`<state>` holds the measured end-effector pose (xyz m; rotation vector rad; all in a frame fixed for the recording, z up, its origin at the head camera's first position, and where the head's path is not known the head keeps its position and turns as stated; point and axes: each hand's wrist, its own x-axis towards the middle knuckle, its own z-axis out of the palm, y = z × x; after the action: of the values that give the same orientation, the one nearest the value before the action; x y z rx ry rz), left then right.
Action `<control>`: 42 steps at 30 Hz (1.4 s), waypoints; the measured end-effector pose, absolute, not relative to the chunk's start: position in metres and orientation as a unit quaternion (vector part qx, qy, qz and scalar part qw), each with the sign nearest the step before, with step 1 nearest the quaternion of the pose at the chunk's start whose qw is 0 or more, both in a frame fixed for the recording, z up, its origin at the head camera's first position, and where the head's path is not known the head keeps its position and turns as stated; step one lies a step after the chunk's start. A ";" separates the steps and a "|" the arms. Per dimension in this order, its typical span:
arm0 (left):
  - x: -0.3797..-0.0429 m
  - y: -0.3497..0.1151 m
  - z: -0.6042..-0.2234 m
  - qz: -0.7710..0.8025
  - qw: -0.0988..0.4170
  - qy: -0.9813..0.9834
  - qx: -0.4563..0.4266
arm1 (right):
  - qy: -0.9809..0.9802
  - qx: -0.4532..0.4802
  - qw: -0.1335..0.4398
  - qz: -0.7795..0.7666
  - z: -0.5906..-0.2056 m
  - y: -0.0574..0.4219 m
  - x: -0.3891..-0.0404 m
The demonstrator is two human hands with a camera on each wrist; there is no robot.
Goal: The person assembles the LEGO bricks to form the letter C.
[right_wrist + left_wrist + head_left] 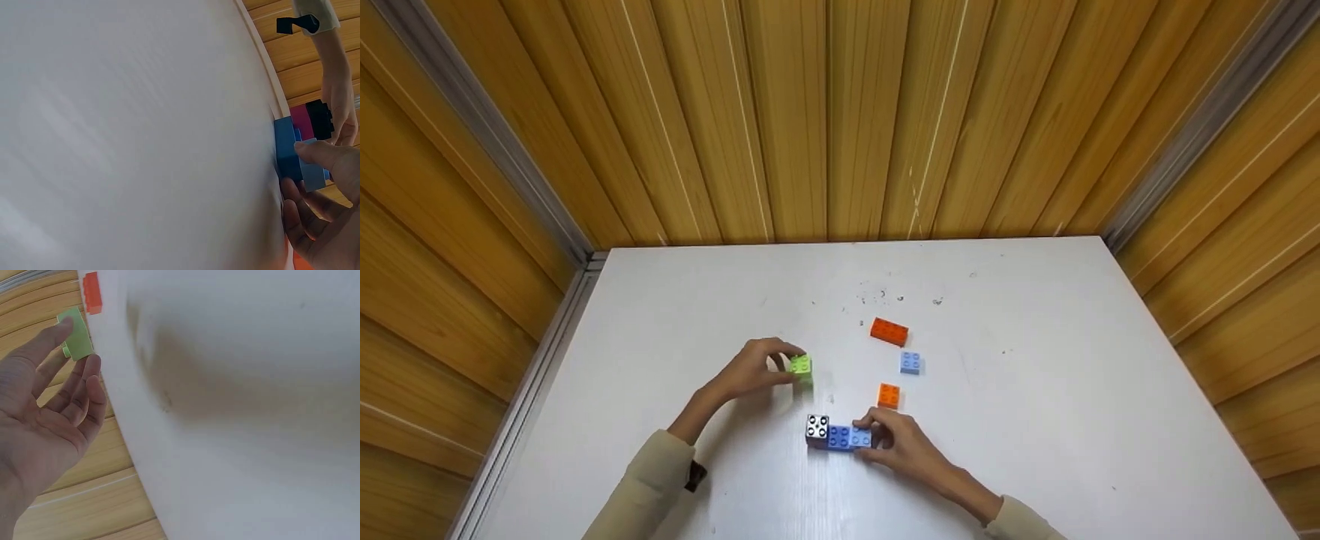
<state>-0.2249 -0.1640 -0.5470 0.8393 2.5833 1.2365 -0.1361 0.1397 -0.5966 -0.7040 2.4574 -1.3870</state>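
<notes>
My left hand point(754, 370) pinches a lime green brick point(801, 365) between thumb and fingers; the left wrist view shows the green brick point(76, 334) held off the table. My right hand point(901, 442) grips a light blue brick point(861, 437) at the right end of a small assembly. That piece sits on a darker blue brick point(838, 436), which lies on the table. At the assembly's left end is a black brick point(817, 427). In the right wrist view a magenta brick point(302, 121) shows beneath the black one.
Beyond the right hand lie an orange brick point(889, 395), a light blue brick point(910, 363) and a longer red-orange brick point(889, 331). The white table point(1035, 375) meets wood-look walls point(855, 120) at the back and sides.
</notes>
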 end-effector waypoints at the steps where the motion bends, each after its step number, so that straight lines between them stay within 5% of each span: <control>1: -0.221 -0.166 -0.545 0.419 0.076 0.860 0.281 | 0.840 -0.240 0.118 -0.473 -0.597 0.139 -0.136; 17: -0.167 -0.152 -0.533 0.420 0.122 0.846 0.304 | 0.838 -0.248 0.105 -0.475 -0.599 0.140 -0.137; 42: -0.158 -0.148 -0.539 0.417 0.137 0.851 0.289 | 0.837 -0.242 0.125 -0.475 -0.599 0.139 -0.138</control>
<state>-0.1578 -0.1479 -0.5394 0.8364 2.4625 1.2068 -0.1375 0.1394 -0.5992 -0.7042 2.4387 -1.3827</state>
